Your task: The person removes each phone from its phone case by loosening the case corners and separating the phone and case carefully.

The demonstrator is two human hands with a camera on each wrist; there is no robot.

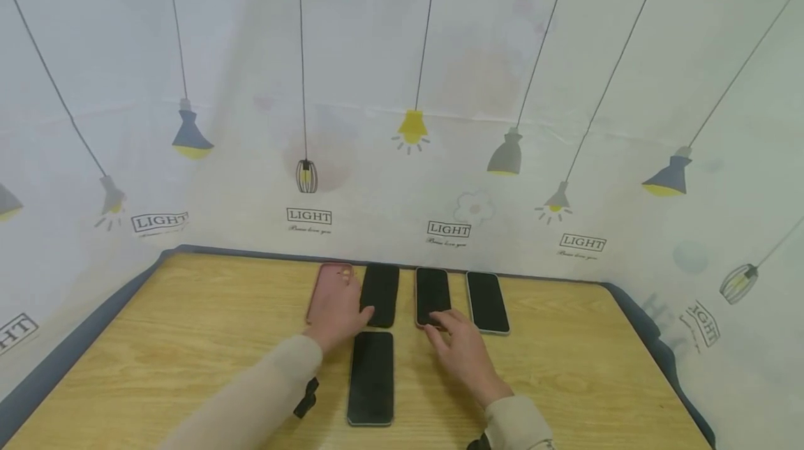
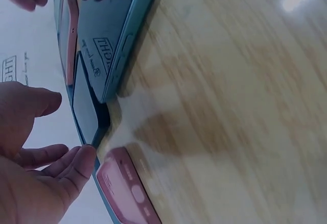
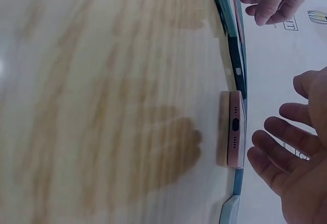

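My left hand [image 1: 336, 314] is held above the pink phone case [image 1: 322, 293] and the black phone case [image 1: 380, 296]. Its fingers are loosely bent with nothing between them in the left wrist view. Over the near end of a pink-edged phone [image 1: 432, 289] hovers my right hand [image 1: 463, 351]. Spread fingers and a gap above that phone [image 3: 235, 132] show in the right wrist view. A dark-screened phone with a green edge [image 1: 370, 380] lies nearer to me, between the forearms. To the right is a phone with a pale edge [image 1: 487, 302].
The wooden table [image 1: 565, 380] carries the phones and cases, with most of them in a row along its back edge. Behind it hangs a pale cloth [image 1: 377, 52] printed with lamps. A dark strap [image 1: 306, 398] shows at the left wrist.
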